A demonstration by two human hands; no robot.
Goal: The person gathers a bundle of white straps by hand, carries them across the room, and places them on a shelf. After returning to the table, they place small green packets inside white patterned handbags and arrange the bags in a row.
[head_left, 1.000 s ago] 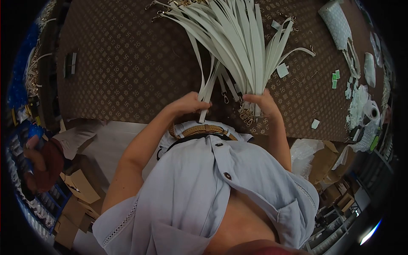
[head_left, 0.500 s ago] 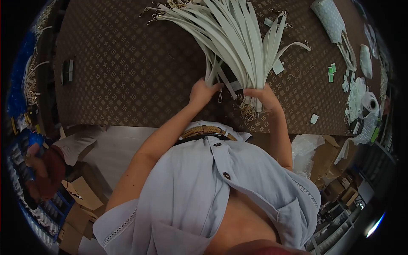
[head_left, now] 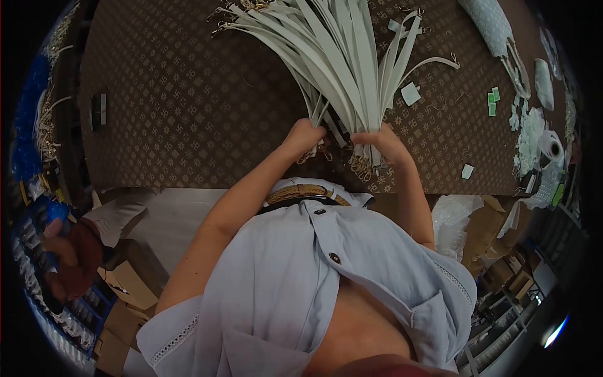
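A large bundle of pale straps (head_left: 339,69) with metal clasps fans out over the brown patterned table (head_left: 169,113). My left hand (head_left: 304,138) is closed round a smaller group of strap ends, and some gold clasps (head_left: 321,152) hang below its fingers. Beside it, my right hand (head_left: 382,142) grips the thicker part of the bundle near its lower ends. A cluster of clasps (head_left: 362,166) dangles beneath the right hand. Between the two hands a loose strap end slants down. More clasps (head_left: 217,28) lie at the far upper left end of the straps.
At the right lie a white tag (head_left: 410,94), small green-and-white labels (head_left: 492,100), a rolled pale piece (head_left: 487,25) and a white roll (head_left: 551,149). A dark block (head_left: 98,112) sits at the left. Cardboard boxes (head_left: 129,286) stand below, near another person (head_left: 75,251).
My left hand has closed in a fist round its strap ends, with more clasps now hanging under it. The right hand and its bundle have shifted slightly left.
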